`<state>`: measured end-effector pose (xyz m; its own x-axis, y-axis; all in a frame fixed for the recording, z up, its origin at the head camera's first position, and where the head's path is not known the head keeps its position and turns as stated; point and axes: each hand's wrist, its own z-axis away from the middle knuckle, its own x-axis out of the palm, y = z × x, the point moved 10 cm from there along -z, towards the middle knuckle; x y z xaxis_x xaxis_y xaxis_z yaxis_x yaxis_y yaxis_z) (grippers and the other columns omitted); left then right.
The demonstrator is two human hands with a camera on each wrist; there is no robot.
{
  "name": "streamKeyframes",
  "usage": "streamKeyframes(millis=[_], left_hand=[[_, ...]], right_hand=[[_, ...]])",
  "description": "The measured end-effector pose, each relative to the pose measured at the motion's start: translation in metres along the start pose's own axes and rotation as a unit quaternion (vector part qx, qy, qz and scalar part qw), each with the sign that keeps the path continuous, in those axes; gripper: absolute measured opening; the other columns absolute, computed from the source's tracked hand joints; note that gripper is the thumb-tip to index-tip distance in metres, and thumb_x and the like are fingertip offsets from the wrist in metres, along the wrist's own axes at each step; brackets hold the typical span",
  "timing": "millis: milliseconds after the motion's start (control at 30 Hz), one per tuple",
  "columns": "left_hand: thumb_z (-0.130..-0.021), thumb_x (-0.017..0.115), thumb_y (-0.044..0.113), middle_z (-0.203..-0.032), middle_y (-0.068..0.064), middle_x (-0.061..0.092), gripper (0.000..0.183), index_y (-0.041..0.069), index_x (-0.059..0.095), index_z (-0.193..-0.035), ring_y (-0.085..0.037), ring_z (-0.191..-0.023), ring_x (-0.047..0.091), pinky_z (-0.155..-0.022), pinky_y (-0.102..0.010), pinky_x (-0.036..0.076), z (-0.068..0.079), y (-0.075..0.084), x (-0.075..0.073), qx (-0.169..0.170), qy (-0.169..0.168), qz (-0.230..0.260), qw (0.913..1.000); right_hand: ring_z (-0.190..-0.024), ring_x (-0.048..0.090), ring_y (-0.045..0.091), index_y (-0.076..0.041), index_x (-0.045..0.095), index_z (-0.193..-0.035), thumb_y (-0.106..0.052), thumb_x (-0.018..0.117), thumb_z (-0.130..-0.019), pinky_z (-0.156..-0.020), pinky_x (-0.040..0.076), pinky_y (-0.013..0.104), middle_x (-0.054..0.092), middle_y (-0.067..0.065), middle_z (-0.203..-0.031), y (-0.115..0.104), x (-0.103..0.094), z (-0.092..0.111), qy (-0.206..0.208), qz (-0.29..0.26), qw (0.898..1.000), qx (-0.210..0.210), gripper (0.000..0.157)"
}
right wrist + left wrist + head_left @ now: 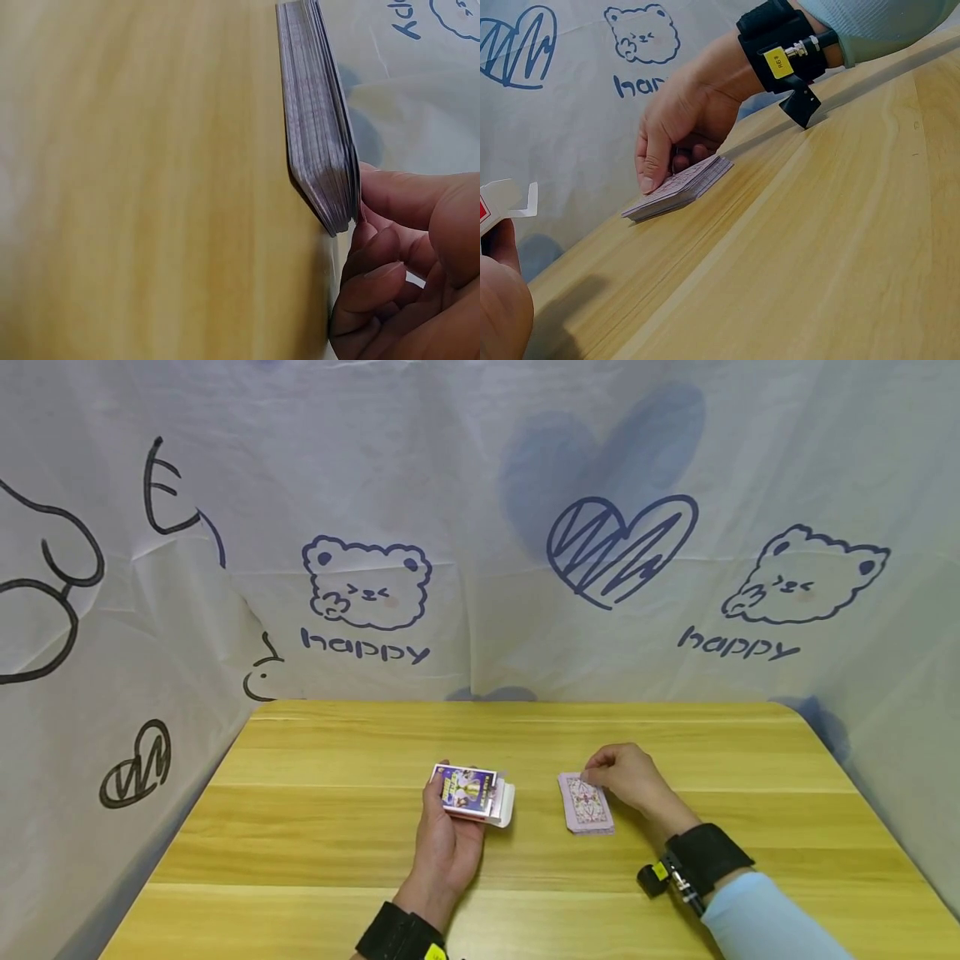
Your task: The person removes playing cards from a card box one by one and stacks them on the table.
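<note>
My left hand (450, 847) grips a small purple-fronted playing card box (467, 790), fingers beneath and thumb along its left edge. The box's white end flap (507, 805) stands open on the right, and its white end also shows in the left wrist view. To the right, a deck of playing cards (588, 806) lies face down on the table, patterned back up. My right hand (628, 777) is at the deck's far right corner, thumb on the top card and index finger at its edge, pinching it. In the right wrist view the stacked card edges (315, 112) show beside the curled fingers (375, 285).
The wooden table (300, 827) extends around both hands. Behind it hangs a white cloth (480, 485) with drawn bears, hearts and lettering. Black bands with small cameras sit on both wrists, the right band (708, 858) beside a light blue sleeve (772, 918).
</note>
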<state>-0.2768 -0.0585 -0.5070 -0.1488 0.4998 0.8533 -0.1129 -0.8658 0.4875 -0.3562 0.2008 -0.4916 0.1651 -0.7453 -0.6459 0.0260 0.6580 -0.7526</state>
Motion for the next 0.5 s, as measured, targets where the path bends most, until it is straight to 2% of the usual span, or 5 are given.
streamKeyframes(millis=[267,500], left_hand=[[-0.103,0.039,0.041,-0.157,-0.014,0.019,0.057,0.024,0.018,-0.154,-0.023,-0.135,0.037,-0.111,-0.037,0.04,-0.0005,0.0003,0.0001,0.001,-0.002,0.001,1.0],[-0.103,0.039,0.042,-0.157,-0.015,0.02,0.058,0.023,0.019,-0.154,-0.024,-0.136,0.036,-0.111,-0.037,0.04,-0.0011,-0.0003,-0.0011,0.001,0.002,-0.001,1.0]], right_hand=[[-0.074,0.053,0.021,-0.007,0.069,-0.091,-0.019,0.072,-0.085,-0.062,0.045,0.029,0.064,0.007,-0.083,0.0018,-0.0005,-0.0014,0.004,0.009,1.0,-0.001,0.014],[-0.078,0.053,0.023,-0.006,0.069,-0.094,-0.022,0.069,-0.088,-0.064,0.044,0.029,0.065,0.009,-0.09,0.0051,-0.0025,-0.0016,0.008,-0.002,1.0,0.008,0.017]])
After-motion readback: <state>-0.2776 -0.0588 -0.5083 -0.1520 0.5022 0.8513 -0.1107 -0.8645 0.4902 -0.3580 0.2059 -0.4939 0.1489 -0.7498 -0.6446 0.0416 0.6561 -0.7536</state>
